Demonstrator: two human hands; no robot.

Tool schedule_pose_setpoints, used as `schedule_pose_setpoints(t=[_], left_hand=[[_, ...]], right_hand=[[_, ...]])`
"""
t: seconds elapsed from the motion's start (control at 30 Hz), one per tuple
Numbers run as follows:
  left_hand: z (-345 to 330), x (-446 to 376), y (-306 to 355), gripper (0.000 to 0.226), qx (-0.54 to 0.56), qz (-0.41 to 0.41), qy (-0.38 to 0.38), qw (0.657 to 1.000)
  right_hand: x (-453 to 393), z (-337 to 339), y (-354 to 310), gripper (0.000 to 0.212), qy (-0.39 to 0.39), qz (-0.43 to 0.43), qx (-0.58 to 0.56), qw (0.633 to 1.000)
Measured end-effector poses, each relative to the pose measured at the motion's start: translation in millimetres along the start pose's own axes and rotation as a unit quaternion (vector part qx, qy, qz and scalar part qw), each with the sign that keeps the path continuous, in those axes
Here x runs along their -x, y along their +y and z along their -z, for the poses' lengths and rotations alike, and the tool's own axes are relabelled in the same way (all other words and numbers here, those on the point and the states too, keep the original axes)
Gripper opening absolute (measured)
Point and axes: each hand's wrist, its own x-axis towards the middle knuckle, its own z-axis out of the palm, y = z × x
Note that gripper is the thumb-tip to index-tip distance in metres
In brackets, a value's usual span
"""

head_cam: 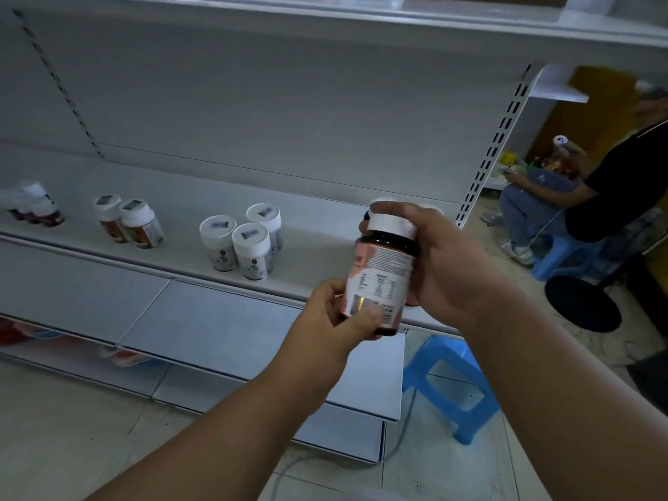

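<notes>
Holding a dark bottle with a white cap and a pink-and-white printed label, both hands meet in the air in front of a white metal shelf. The left hand grips the bottle's lower end, fingers curled behind it and thumb pressed across the label beside the barcode. The right hand wraps the upper part from the right, its fingers curled over the cap. The bottle stands nearly upright between the two palms, its cap leaning slightly to the right and its printed panel facing the camera.

Just behind the right hand's fingers, white caps of other bottles peek out on the shelf. Left of the hands stands a cluster of three white-lidded grey jars. Further left is a pair of white-capped bottles with orange labels, and beyond these a blurred group. Below the right forearm a light blue plastic stool sits on the floor. Well to the right of the hands, a seated person in a black shirt holds another bottle.
</notes>
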Motion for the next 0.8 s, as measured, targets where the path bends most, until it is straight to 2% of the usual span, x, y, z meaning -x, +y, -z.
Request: schedule_pose_setpoints(t=[0.07,0.17,0.23,0.3,0.4,0.5,0.63,0.7,0.73,0.8], left_hand=[[2.8,-0.9,-1.2,0.06,0.038,0.003,-0.007,0.999],[1.6,-0.2,-1.0,0.055,0.066,-0.003,-0.031,0.997],[-2.0,-0.2,-0.5,0.069,0.073,-0.002,-0.031,0.997],[-3.5,-0.8,-1.4,0.074,0.097,0.007,-0.02,0.995],[-1.1,1.8,-0.1,0.061,0.173,0.027,-0.046,0.983],[2.1,6.1,2.0,0.055,0.21,0.055,-0.057,0.974],[0.2,8.6,1.2,0.05,0.11,0.023,-0.055,0.992],[0.0,8.0,-0.8,0.061,0.078,0.014,-0.04,0.996],[0.4,8.2,-1.2,0.065,0.092,0.013,-0.048,0.995],[0.9,10.5,1.6,0.062,0.188,0.033,-0.074,0.979]], right_hand=[[-0.2,7.2,-2.3,0.032,-0.022,0.005,0.009,1.0],[0.7,3.9,-5.6,0.032,0.004,0.044,0.104,0.994],[0.1,1.0,-4.1,0.039,0.032,0.061,0.143,0.987],[0.2,0.5,-1.7,0.034,0.017,0.055,0.128,0.99],[2.1,7.0,-2.8,0.029,-0.026,0.023,0.047,0.998],[1.7,12.7,-5.0,0.027,-0.022,0.02,0.08,0.996],[3.8,2.8,-4.9,0.036,0.025,0.045,0.154,0.987],[4.1,-2.1,-3.5,0.046,0.055,0.065,0.164,0.983],[4.1,-3.2,-2.9,0.045,0.048,0.067,0.157,0.984],[6.5,-4.5,-2.5,0.024,0.007,0.051,0.091,0.995]])
